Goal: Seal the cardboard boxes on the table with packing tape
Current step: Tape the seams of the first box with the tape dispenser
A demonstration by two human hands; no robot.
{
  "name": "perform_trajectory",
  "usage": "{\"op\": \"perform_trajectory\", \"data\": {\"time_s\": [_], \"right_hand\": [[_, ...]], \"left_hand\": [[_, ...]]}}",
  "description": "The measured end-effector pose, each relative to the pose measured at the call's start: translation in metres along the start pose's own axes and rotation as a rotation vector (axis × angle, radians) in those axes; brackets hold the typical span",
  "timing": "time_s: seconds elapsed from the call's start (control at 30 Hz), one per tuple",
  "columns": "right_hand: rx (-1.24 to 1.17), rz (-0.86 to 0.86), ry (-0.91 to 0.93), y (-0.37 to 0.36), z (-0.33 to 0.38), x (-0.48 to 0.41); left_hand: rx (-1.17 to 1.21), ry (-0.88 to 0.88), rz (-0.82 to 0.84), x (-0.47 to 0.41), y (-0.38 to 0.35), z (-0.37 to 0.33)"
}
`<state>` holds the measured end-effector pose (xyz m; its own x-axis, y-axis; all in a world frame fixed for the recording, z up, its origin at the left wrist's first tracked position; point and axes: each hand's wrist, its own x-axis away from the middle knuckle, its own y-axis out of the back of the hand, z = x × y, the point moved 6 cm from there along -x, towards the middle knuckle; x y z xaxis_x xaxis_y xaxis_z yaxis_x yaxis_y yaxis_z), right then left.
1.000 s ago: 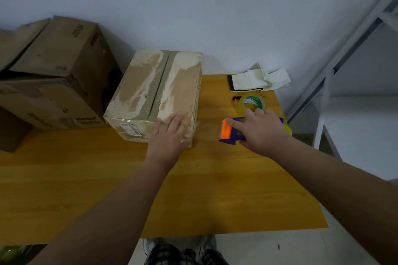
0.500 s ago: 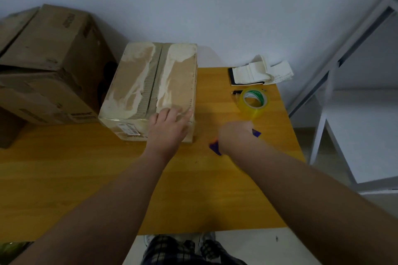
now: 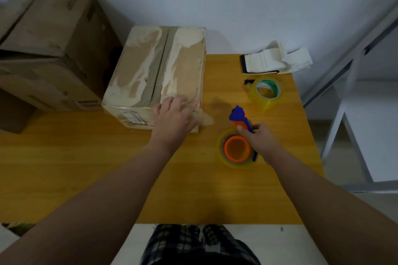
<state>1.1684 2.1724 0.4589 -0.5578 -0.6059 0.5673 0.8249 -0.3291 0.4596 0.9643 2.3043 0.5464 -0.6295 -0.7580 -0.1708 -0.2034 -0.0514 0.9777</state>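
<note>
Cardboard forms the box [image 3: 159, 66] standing on the tabletop [image 3: 107, 168]; the left hand [image 3: 174, 118] rests flat, fingers straight, on its near right corner. Just to its right, the right hand [image 3: 261, 139] grips the blue-and-orange tape dispenser [image 3: 237, 146].

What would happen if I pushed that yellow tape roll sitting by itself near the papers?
The loose tape roll seems to lie on its flat side with the hole facing up, so it would probably slide rather than roll. It is a hollow ring, so it is likely light. The table looks smooth, so it may glide easily.
</note>
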Motion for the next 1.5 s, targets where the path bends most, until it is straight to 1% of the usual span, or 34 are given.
{"op": "perform_trajectory", "data": {"time_s": [0.13, 0.23, 0.27, 0.3, 0.33, 0.37, 0.4, 0.43, 0.47, 0.5, 0.53, 0.57, 0.6, 0.67, 0.7, 0.83, 0.9, 1.07, 1.23, 1.4, 1.5], "right_hand": [[0.026, -0.029, 0.018, -0.013, -0.014, -0.004], [0.111, -0.023, -0.066, -0.024, -0.021, -0.004], [0.183, -0.060, -0.083, -0.024, -0.022, -0.004], [0.260, -0.165, -0.044, -0.020, -0.018, -0.003], [0.283, -0.312, 0.083, -0.014, -0.007, 0.002], [0.234, -0.427, 0.255, -0.012, 0.007, 0.012], [0.087, -0.444, 0.367, -0.014, 0.018, 0.020], [-0.126, -0.342, 0.358, -0.023, 0.023, 0.023], [-0.364, -0.156, 0.225, -0.039, 0.025, 0.025], [-0.608, 0.039, 0.014, -0.060, 0.024, 0.026], [-0.805, 0.190, -0.187, -0.077, 0.024, 0.031], [-0.940, 0.286, -0.307, -0.086, 0.028, 0.036], [-1.032, 0.330, -0.354, -0.091, 0.031, 0.037], [-1.151, 0.320, -0.335, -0.092, 0.034, 0.033], [-1.173, 0.295, -0.317, -0.091, 0.035, 0.031], [-1.131, 0.111, -0.232, -0.080, 0.033, 0.021], [-1.113, 0.073, -0.212, -0.080, 0.033, 0.018], [-1.099, 0.046, -0.243, -0.095, 0.039, 0.015], [-1.178, 0.101, -0.277, -0.121, 0.047, 0.012], [-1.242, 0.150, -0.346, -0.140, 0.051, 0.019], [-1.235, 0.129, -0.326, -0.143, 0.051, 0.019]], "left_hand": [[0.007, 0.037, 0.008, 0.003, 0.002, -0.005], [0.015, 0.061, 0.008, 0.006, 0.001, -0.006], [0.006, 0.061, 0.009, 0.007, 0.000, -0.006], [-0.001, 0.061, 0.013, 0.007, -0.001, -0.005], [-0.001, 0.062, 0.018, 0.007, -0.002, -0.005], [0.003, 0.064, 0.022, 0.007, -0.002, -0.005], [0.007, 0.066, 0.021, 0.006, -0.002, -0.005], [0.009, 0.068, 0.018, 0.006, -0.002, -0.005], [0.010, 0.071, 0.014, 0.006, -0.001, -0.006], [0.010, 0.074, 0.011, 0.007, -0.001, -0.006], [0.010, 0.075, 0.008, 0.007, 0.000, -0.006], [0.009, 0.076, 0.005, 0.007, 0.000, -0.007], [0.008, 0.075, 0.003, 0.008, 0.000, -0.007], [0.008, 0.066, 0.014, 0.007, 0.002, -0.006], [0.003, 0.050, 0.029, 0.005, 0.003, -0.005], [-0.059, -0.098, 0.087, 0.002, 0.006, 0.005], [-0.076, -0.155, 0.090, 0.005, 0.007, 0.014], [-0.081, -0.177, 0.156, 0.018, 0.001, 0.025], [-0.040, -0.130, 0.145, 0.016, 0.001, 0.023], [-0.022, -0.128, 0.145, 0.017, 0.000, 0.024], [-0.014, -0.122, 0.140, 0.018, -0.001, 0.024]]}}
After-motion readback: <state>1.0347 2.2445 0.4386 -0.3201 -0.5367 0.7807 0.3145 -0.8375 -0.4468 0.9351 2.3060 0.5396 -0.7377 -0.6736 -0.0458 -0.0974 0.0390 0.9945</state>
